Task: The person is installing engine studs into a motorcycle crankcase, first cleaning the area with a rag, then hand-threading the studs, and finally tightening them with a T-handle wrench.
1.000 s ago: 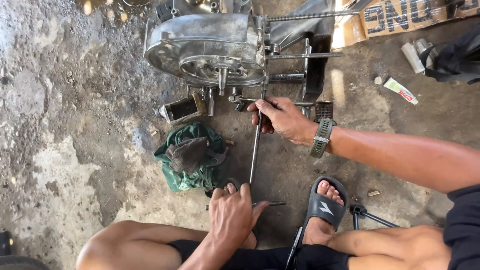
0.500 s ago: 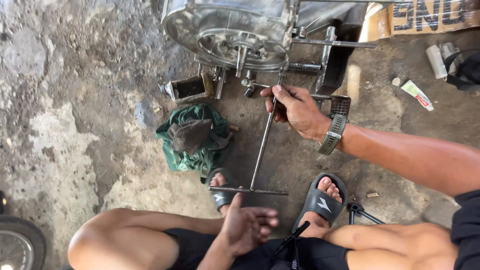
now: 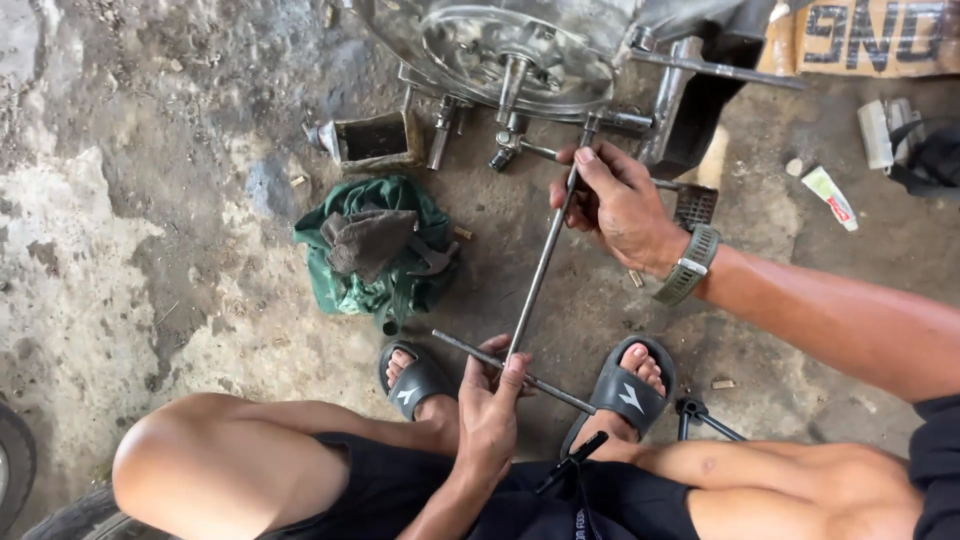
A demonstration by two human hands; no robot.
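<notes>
A long steel T-handle wrench (image 3: 545,262) runs from my lap up to a bolt under a silver engine casing (image 3: 500,45). My right hand (image 3: 615,200), with a green watch on the wrist, pinches the shaft near its far end. My left hand (image 3: 492,400) grips the crossbar at the near end. Both my feet in black slides rest on the concrete on either side of the handle.
A crumpled green rag (image 3: 375,255) with a grey cloth on it lies left of the wrench. A small rusty metal box (image 3: 372,138) sits by the engine. A white tube (image 3: 830,195) and a cardboard box (image 3: 870,35) lie at the right. A black tool (image 3: 700,415) lies by my right foot.
My left hand has come up from my lap and taken hold of the crossbar. The view has shifted so the engine sits higher in the frame. My right hand stays on the shaft.
</notes>
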